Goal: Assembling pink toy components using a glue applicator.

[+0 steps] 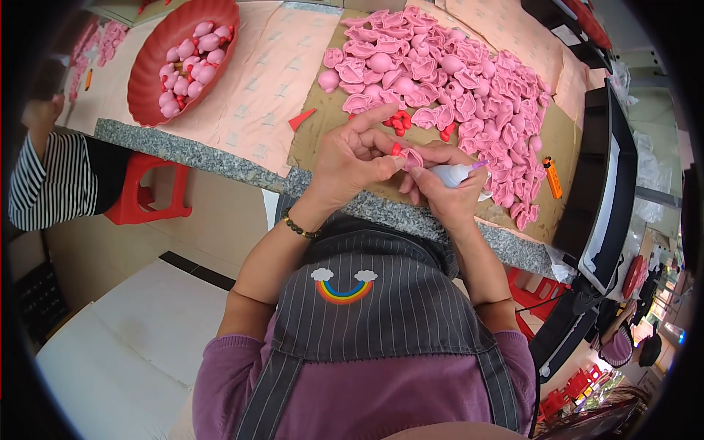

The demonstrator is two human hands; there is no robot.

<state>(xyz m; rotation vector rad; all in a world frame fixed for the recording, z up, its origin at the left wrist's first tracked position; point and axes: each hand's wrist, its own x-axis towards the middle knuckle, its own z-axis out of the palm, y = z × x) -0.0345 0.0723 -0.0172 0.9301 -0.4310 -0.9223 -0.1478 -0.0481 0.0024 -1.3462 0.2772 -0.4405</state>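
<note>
Over the table's near edge, my left hand [356, 158] is closed, its thumb and fingers on a small pink molded shell [413, 158]. A small red piece [397, 149] shows at the shell's upper left, by my left fingertips; whether it is joined to the shell I cannot tell. My right hand [451, 180] is closed around a small pale squeeze bottle [450, 174] with a purple nozzle, which points right. My right thumb and fingers also touch the shell. Just beyond my hands lie several loose red pieces [398, 122] and a large heap of pink shells [440, 66].
A red bowl [136, 88] with several pink-and-red figures stands far left. A red pointed piece [301, 119] lies on the cardboard [312, 139]; an orange cutter [552, 177] lies right. A black-sided box [605, 183] borders the right. Someone in striped sleeves [55, 180] sits left beside a red stool [150, 191].
</note>
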